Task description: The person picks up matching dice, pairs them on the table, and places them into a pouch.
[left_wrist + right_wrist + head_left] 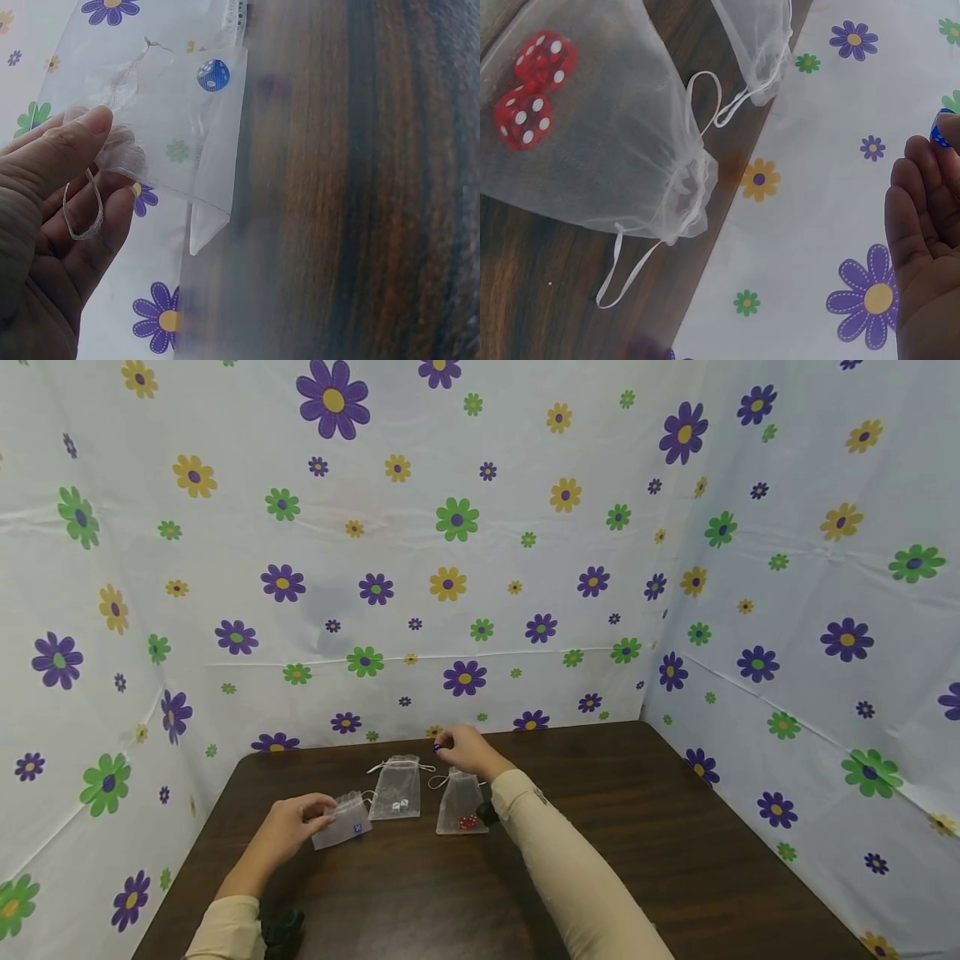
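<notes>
My left hand (294, 823) pinches the gathered neck of a white sheer drawstring pouch (169, 161) between thumb and fingers. One blue die (213, 75) with white pips sits in that pouch. My right hand (470, 752) is above the far part of the table, holding another blue die (943, 129) between thumb and fingertips. Below the right wrist lies a second sheer pouch (622, 142) with red dice (546, 60) in it. Between the hands, a third sheer pouch (395, 787) lies flat and contains white dice (401, 807).
The pouches are on a dark brown wooden table (600, 843). A white cloth (510, 552) printed with purple, green and yellow flowers hangs behind the table and along both sides. White drawstrings (622, 277) stick out from the pouch necks.
</notes>
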The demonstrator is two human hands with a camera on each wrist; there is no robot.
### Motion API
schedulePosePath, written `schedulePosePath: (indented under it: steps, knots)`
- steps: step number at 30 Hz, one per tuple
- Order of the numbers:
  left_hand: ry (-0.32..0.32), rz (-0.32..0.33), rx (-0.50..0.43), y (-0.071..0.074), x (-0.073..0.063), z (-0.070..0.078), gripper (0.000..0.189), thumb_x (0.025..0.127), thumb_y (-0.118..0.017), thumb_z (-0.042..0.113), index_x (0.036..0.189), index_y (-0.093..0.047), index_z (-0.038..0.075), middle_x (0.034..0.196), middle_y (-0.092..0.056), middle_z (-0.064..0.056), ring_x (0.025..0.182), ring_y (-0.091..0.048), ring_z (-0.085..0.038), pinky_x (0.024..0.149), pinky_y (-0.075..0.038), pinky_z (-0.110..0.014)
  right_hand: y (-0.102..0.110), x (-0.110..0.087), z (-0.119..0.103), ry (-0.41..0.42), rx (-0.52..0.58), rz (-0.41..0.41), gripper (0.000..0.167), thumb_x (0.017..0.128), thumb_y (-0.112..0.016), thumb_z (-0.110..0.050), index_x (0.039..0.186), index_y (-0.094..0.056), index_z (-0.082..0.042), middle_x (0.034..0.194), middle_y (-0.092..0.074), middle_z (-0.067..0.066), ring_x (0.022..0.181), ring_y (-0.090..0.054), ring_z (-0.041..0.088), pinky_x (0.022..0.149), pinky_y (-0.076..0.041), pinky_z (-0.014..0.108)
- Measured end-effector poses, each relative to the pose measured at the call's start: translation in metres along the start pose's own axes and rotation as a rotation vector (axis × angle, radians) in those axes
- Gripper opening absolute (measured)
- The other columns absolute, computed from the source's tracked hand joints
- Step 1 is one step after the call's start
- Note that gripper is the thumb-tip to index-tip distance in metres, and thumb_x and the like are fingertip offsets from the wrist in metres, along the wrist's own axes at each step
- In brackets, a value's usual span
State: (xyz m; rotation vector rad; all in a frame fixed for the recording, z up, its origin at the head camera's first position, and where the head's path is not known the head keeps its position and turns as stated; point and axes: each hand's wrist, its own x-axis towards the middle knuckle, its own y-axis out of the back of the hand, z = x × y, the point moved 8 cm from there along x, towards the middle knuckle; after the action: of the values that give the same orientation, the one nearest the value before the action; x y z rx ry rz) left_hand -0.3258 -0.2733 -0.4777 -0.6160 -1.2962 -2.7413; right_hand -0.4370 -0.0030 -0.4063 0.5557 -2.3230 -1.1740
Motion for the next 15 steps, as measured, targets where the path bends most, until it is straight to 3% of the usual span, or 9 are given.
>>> schedulePosePath:
  steps: [15]
  knots:
    - [0.007,-0.009,-0.003,-0.001,0.000,-0.002,0.018,0.087,-0.079,0.004,0.103,-0.074,0.010,0.085,-0.072,0.002,0.075,-0.065,-0.014,0.068,-0.057,-0.031,-0.001,0.004,-0.015,0.020,-0.011,-0.002,0.014,0.095,-0.067,-0.006,0.106,-0.071,0.001,0.101,-0.071,0.010,0.090,-0.064,0.018,0.082,-0.052,0.028]
